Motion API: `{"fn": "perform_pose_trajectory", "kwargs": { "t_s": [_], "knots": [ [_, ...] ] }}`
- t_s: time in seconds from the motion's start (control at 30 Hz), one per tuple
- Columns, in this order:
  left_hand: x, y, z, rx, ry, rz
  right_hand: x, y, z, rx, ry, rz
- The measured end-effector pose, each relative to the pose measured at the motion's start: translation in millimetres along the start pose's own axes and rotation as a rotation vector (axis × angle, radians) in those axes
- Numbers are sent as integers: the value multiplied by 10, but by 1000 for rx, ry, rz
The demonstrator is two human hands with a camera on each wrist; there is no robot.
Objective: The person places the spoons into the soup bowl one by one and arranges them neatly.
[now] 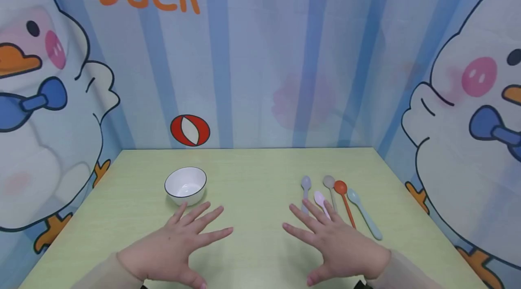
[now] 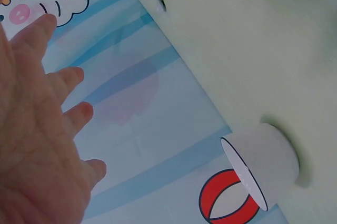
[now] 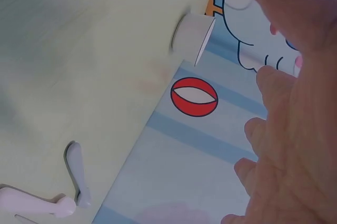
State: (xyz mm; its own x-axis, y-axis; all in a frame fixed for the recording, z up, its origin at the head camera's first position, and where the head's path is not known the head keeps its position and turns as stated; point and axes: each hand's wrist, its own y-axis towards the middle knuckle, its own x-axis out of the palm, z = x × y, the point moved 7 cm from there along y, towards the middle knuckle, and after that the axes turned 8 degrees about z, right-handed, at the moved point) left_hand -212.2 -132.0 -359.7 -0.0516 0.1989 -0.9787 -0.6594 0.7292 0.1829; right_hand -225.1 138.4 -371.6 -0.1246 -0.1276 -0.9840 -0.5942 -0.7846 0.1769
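My left hand [image 1: 172, 248] is held over the front left of the table with its fingers spread, holding nothing. Just beyond its fingertips stands a white bowl [image 1: 186, 186] with a dark rim, upright. Over the front right, my right hand [image 1: 339, 246] has its fingers spread too and holds nothing. Several spoons lie past and beside it: a lavender spoon [image 1: 306, 183], a pale pink spoon [image 1: 320, 198], a grey spoon [image 1: 329, 182], an orange spoon [image 1: 341, 187] and a light blue spoon [image 1: 365, 214]. In the head view the right fingers overlap the lavender and pink spoons' lower parts.
The pale green table [image 1: 252, 176] ends at a blue striped curtain [image 1: 252, 54] printed with ducks, which also closes off both sides. A red and white ball [image 1: 190, 130] is printed on it behind the bowl.
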Motion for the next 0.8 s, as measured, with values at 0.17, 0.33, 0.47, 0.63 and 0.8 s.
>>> {"fn": "perform_pose_trajectory", "kwargs": {
  "t_s": [0.17,0.33,0.47,0.63,0.8],
  "knots": [
    [-5,0,-6,18,11,16,20,-7,-8,-31,-32,32],
    [-35,3,1,40,32,77,12,12,-9,-68,-60,76],
    [-54,8,-4,40,11,111,-32,58,-16,-87,-65,135],
    [-35,18,-70,-41,-82,119,-95,136,-36,-76,-64,295],
    [0,-5,-223,-214,-195,205,-53,214,-42,-33,-17,383]
  ]
}}
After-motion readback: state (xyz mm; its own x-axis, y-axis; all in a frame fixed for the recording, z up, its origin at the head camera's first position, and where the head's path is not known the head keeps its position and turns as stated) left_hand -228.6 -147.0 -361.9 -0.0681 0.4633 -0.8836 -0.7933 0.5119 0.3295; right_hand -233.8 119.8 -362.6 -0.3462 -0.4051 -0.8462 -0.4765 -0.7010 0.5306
